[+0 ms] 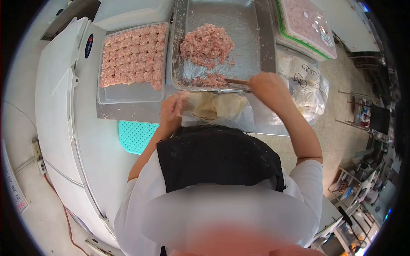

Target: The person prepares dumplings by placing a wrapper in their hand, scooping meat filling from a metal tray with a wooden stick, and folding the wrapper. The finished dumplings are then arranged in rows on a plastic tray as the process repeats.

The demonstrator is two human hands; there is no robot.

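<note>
The far-left tray [112, 94] is nearly full of filled dumplings [134, 53], while much meat filling [207, 45] remains in the metal pan [247, 47]. The left hand [173, 109] holds a wrapper [213, 106]. The right hand [267, 87] grips a stick [236, 81] at the filling.

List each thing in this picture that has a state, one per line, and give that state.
Metal tray: part full, a heap of minced filling.
Clear tray: mostly filled with rows of dumplings.
Lidded box: shut.
Wrappers: stacked.
Left hand: holding a wrapper.
Right hand: gripping a stick, tip in the filling.
</note>
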